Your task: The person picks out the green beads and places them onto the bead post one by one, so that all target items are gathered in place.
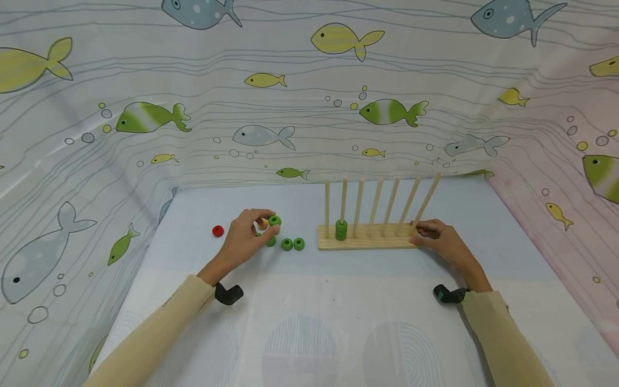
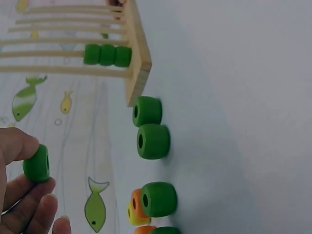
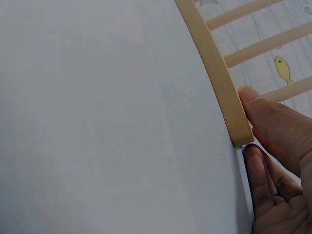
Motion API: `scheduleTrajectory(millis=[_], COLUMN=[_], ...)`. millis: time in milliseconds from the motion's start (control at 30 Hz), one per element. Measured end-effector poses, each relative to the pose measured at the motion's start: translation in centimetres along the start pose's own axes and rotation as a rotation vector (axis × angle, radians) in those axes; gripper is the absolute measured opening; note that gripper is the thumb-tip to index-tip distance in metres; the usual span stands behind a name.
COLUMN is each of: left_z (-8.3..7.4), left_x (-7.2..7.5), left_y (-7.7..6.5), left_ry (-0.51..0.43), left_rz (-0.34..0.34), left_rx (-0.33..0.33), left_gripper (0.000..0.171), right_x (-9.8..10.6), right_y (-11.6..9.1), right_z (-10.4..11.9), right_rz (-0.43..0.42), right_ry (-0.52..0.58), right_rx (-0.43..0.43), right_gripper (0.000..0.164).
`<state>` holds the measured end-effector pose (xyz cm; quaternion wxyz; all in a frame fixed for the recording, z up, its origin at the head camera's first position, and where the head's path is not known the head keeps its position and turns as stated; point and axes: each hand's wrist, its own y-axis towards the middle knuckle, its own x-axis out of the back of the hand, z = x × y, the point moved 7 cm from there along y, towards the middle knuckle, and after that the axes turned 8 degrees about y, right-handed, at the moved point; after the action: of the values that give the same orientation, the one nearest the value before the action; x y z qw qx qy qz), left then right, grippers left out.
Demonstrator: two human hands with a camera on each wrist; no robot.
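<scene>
My left hand (image 1: 245, 232) pinches a green bead (image 2: 37, 164) between thumb and fingers, lifted above the table. On the table below it lie several more green beads (image 1: 287, 244), with orange and yellow beads (image 2: 132, 214) partly hidden by the hand in the head view. To the right stands a wooden peg rack (image 1: 367, 244) with a row of upright pegs. Three green beads (image 2: 107, 55) are stacked on its second peg from the left. My right hand (image 1: 441, 240) holds the right end of the rack's base, thumb on its edge and fingers curled at the end.
A red bead (image 1: 218, 231) lies left of the left hand. Fish-patterned sheets (image 1: 261, 134) rise behind and at both sides of the white table (image 1: 333, 301). Black straps with mounts (image 1: 229, 294) sit at both wrists.
</scene>
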<state>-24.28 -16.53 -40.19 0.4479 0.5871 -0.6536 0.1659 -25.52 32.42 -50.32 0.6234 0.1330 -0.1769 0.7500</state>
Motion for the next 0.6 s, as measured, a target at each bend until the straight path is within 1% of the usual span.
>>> scheduleTrajectory(millis=[300, 500, 600], left_z=[-0.5, -0.8, -1.0], left_x=[0.0, -0.1, -0.1], left_y=[0.6, 0.9, 1.1], left_ry=[-0.006, -0.014, -0.015], left_rz=[0.011, 0.017, 0.014], left_rx=[-0.005, -0.002, -0.012], left_gripper=[0.035, 0.035, 0.035], right_x=[0.1, 0.1, 0.1], right_y=[0.0, 0.1, 0.1], right_z=[-0.1, -0.3, -0.3], right_rz=[-0.006, -0.008, -0.006], right_ry=[0.014, 0.004, -0.001], right_rx=[-0.006, -0.009, -0.010], right_gripper=[0.070, 0.071, 0.070])
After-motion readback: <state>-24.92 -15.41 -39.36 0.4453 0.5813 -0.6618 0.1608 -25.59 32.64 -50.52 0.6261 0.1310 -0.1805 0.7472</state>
